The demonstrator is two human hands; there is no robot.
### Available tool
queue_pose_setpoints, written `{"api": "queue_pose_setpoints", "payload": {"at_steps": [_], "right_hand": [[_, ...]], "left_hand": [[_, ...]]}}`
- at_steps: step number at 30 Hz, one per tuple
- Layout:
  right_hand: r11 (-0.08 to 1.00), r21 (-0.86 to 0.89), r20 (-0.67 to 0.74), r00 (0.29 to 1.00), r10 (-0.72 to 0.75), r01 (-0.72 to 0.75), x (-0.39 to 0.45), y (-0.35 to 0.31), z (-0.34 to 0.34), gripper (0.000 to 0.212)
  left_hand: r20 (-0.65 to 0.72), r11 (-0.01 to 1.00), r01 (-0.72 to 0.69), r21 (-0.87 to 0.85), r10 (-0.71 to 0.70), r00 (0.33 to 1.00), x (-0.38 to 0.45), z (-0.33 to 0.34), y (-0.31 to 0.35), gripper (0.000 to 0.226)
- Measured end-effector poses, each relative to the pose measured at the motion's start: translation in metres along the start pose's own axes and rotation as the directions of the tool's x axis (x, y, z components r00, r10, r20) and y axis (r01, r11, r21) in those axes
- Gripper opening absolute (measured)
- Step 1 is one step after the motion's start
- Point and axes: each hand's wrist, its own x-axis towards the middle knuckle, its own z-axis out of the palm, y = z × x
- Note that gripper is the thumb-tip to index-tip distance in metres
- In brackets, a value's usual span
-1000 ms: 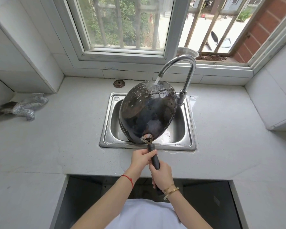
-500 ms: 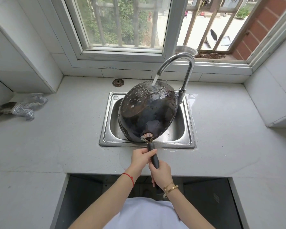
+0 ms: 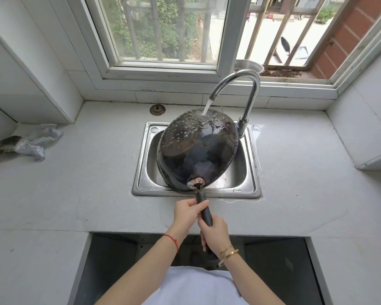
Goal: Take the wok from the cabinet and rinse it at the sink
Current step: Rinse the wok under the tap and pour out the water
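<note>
Rinsing the wok's (image 3: 197, 148) back under the tap (image 3: 240, 84).
Left hand (image 3: 186, 213) and right hand (image 3: 215, 235) both wrap fingers around the handle (image 3: 204, 209); next, probably turn it over.

A: How many of each do you count?

B: One wok (image 3: 196, 150), one sink (image 3: 250, 190), one faucet (image 3: 250, 106).

A: And hands?

B: Two: the left hand (image 3: 186, 213) and the right hand (image 3: 216, 235). One red string at the left wrist, two gold bangles at the right.

A: Elsewhere on the table (image 3: 75, 183)?

B: One crumpled cloth (image 3: 36, 143) at the left edge, one round drain strainer (image 3: 157, 110) above the sink.
</note>
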Motion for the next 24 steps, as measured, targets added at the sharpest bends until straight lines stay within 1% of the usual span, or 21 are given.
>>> {"api": "queue_pose_setpoints", "payload": {"at_steps": [2,4,9,16,22,24], "right_hand": [[1.000,0.018,0.004,1.000,-0.015,0.015,0.001,-0.004,0.001,0.017],[0.999,0.027,0.003,1.000,-0.024,0.024,0.004,-0.009,0.002,0.018],[0.998,0.052,-0.013,0.999,-0.047,0.047,0.013,-0.022,0.001,0.021],[0.994,0.086,-0.014,0.998,-0.064,0.064,0.023,-0.034,0.004,0.020],[0.996,0.058,-0.032,0.997,-0.070,0.072,0.030,-0.036,0.003,0.020],[0.996,0.056,-0.030,0.997,-0.072,0.073,0.032,-0.038,0.004,0.020]], "left_hand": [[-0.011,1.000,-0.018,0.006,0.018,1.000,0.001,-0.001,0.002,0.009],[-0.014,0.999,-0.040,-0.005,0.040,0.999,0.003,-0.003,0.007,0.007],[-0.002,0.999,-0.053,-0.002,0.053,0.999,0.012,-0.005,0.022,0.020],[-0.012,0.998,-0.057,-0.013,0.057,0.998,0.022,-0.007,0.035,0.028],[-0.012,0.998,-0.061,-0.027,0.061,0.998,0.024,-0.008,0.040,0.021],[-0.011,0.998,-0.062,-0.029,0.062,0.998,0.026,-0.010,0.041,0.014]]}}
